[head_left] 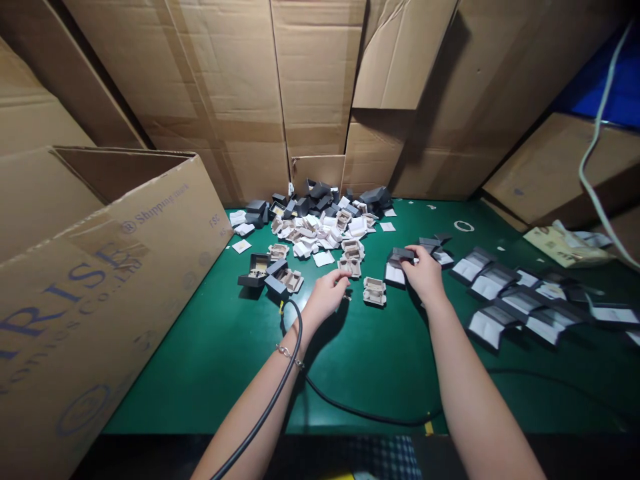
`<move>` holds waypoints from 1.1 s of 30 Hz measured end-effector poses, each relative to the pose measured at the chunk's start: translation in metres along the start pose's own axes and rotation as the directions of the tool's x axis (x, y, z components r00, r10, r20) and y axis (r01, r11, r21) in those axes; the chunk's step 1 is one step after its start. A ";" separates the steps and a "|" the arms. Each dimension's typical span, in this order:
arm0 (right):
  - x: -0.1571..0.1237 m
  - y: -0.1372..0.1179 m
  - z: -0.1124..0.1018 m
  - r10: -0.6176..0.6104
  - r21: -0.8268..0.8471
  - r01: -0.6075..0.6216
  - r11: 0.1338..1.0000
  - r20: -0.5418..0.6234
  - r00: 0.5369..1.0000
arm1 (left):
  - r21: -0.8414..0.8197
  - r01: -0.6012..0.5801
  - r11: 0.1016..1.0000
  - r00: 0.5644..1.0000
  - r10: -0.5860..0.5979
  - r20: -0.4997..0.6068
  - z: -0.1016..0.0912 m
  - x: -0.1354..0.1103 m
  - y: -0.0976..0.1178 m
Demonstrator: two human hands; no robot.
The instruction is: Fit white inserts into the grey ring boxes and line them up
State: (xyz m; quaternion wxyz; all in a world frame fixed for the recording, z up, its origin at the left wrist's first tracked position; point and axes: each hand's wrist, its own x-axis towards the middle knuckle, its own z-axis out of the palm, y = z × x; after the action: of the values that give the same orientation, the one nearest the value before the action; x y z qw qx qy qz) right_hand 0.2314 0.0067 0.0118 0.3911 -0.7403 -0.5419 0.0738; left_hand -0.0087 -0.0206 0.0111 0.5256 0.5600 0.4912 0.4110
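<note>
My right hand [424,273] grips the raised lid of a small black box [396,272] with a white lining, which stands on the green table [320,387]. To its left, my left hand [327,297] is closed, thumb and fingers drawn together; a tiny thing may be at the fingertips, too small to name. Beyond that hand lies an opened beige insert [350,267], and a second beige insert [375,291] rests between my hands. Two dark boxes, one open [254,270] and one tipped [277,280], sit left of my left hand.
White and beige inserts [320,233] are heaped at the back, with black boxes [320,197] behind. Several open white-lined boxes [493,283] spread out at the right. A large carton [125,267] stands left. A black cable [360,417] crosses the table and my left forearm.
</note>
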 end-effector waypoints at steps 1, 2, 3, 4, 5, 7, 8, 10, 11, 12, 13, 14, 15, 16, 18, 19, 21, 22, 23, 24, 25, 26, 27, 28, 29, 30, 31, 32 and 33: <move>0.000 -0.001 0.000 -0.011 -0.002 0.011 1.000 -0.001 1.000 | 0.024 -0.017 1.000 1.000 0.017 0.005 0.000 -0.001 0.000; -0.001 -0.001 0.000 -0.028 -0.003 0.028 1.000 -0.006 1.000 | 0.050 -0.032 0.998 0.999 0.032 0.008 0.000 -0.002 0.001; -0.001 -0.001 0.000 -0.052 -0.005 0.052 0.999 -0.013 0.999 | 0.082 -0.046 0.996 0.999 0.045 0.008 -0.001 -0.003 0.001; -0.001 -0.001 0.001 -0.077 -0.009 0.077 0.997 -0.019 0.997 | 0.116 -0.060 0.991 0.998 0.059 0.011 -0.001 -0.004 0.002; -0.002 -0.001 0.002 -0.098 -0.015 0.098 0.995 -0.018 0.995 | 0.149 -0.076 0.986 0.997 0.074 0.014 -0.002 -0.004 0.003; -0.002 0.000 0.003 -0.120 -0.036 0.120 0.992 0.001 0.993 | 0.197 -0.117 0.974 0.993 0.113 0.031 -0.003 -0.005 0.003; -0.002 0.000 0.004 -0.120 -0.049 0.120 0.992 0.015 0.993 | 0.218 -0.143 0.965 0.990 0.138 0.041 -0.003 -0.005 0.004; -0.002 0.001 0.004 -0.108 -0.073 0.111 0.991 0.040 0.993 | 0.275 -0.200 0.940 0.980 0.190 0.062 -0.003 -0.006 0.003; -0.002 0.001 0.004 -0.104 -0.083 0.108 0.991 0.045 0.994 | 0.312 -0.225 0.923 0.974 0.212 0.075 -0.002 -0.006 0.003; -0.002 0.002 0.003 -0.101 -0.093 0.104 0.990 0.043 0.994 | 0.351 -0.244 0.904 0.970 0.226 0.092 -0.001 -0.007 0.003; -0.002 0.002 0.002 -0.096 -0.104 0.099 0.990 0.035 0.995 | 0.388 -0.258 0.885 0.966 0.233 0.111 -0.001 -0.008 0.003; -0.002 0.003 0.000 -0.087 -0.120 0.090 0.989 0.024 0.996 | 0.421 -0.270 0.866 0.963 0.236 0.133 0.000 -0.009 0.003; -0.001 0.003 -0.002 -0.073 -0.143 0.075 0.987 0.014 0.997 | 0.451 -0.282 0.847 0.959 0.235 0.158 0.001 -0.010 0.003; -0.001 0.004 -0.004 -0.056 -0.170 0.057 0.984 0.007 0.998 | 0.481 -0.294 0.826 0.955 0.235 0.179 0.002 -0.010 0.004; -0.001 0.004 -0.010 -0.018 -0.232 0.017 0.972 -0.004 1.000 | 0.535 -0.312 0.785 0.950 0.242 0.199 0.002 -0.011 0.005; -0.001 0.004 -0.012 0.000 -0.261 -0.003 0.965 -0.014 1.000 | 0.559 -0.319 0.766 0.948 0.252 0.195 0.001 -0.010 0.006; 0.000 0.005 -0.017 0.029 -0.298 -0.041 0.954 -0.045 0.999 | 0.614 -0.324 0.720 0.943 0.299 0.147 -0.004 -0.009 0.008; 0.000 0.006 -0.019 0.037 -0.307 -0.056 0.950 -0.065 0.997 | 0.652 -0.321 0.687 0.936 0.333 0.110 -0.007 -0.008 0.009; 0.000 0.007 -0.020 0.038 -0.311 -0.061 0.949 -0.080 0.996 | 0.697 -0.311 0.646 0.925 0.374 0.066 -0.010 -0.008 0.011; 0.000 0.008 -0.021 0.032 -0.312 -0.058 0.948 -0.089 0.996 | 0.749 -0.289 0.596 0.910 0.415 0.020 -0.014 -0.007 0.012; 0.000 0.009 -0.022 0.024 -0.315 -0.051 0.948 -0.088 0.996 | 0.799 -0.245 0.549 0.892 0.450 -0.035 -0.018 -0.007 0.013; 0.000 0.009 -0.023 0.014 -0.321 -0.039 0.946 -0.080 0.997 | 0.841 -0.186 0.508 0.874 0.477 -0.095 -0.022 -0.007 0.014; -0.001 0.009 -0.024 0.002 -0.328 -0.023 0.944 -0.066 0.998 | 0.872 -0.107 0.477 0.858 0.488 -0.162 -0.025 -0.006 0.014; -0.001 0.007 -0.024 -0.013 -0.335 -0.004 0.942 -0.048 0.999 | 0.889 -0.024 0.456 0.845 0.485 -0.226 -0.027 -0.006 0.013; -0.002 0.006 -0.025 -0.029 -0.341 0.017 0.940 -0.030 0.999 | 0.895 0.055 0.443 0.835 0.471 -0.285 -0.029 -0.006 0.013; -0.003 0.003 -0.027 -0.045 -0.346 0.036 0.938 -0.016 0.999 | 0.892 0.122 0.435 0.830 0.448 -0.332 -0.031 -0.006 0.012; -0.004 0.000 -0.028 -0.055 -0.350 0.049 0.936 -0.008 0.998 | 0.886 0.170 0.431 0.830 0.422 -0.365 -0.031 -0.006 0.011; -0.005 -0.002 -0.030 -0.054 -0.355 0.048 0.934 -0.005 0.999 | 0.879 0.202 0.431 0.833 0.397 -0.386 -0.032 -0.005 0.011; -0.006 -0.005 -0.032 -0.039 -0.362 0.033 0.932 -0.008 0.999 | 0.873 0.221 0.434 0.836 0.376 -0.399 -0.032 -0.005 0.010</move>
State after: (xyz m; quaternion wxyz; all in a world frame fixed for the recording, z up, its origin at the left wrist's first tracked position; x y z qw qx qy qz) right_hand 0.2425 -0.0135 0.0354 0.2537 -0.7900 -0.5567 -0.0398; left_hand -0.0401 -0.0195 0.0250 -0.0351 0.6335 0.7309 0.2514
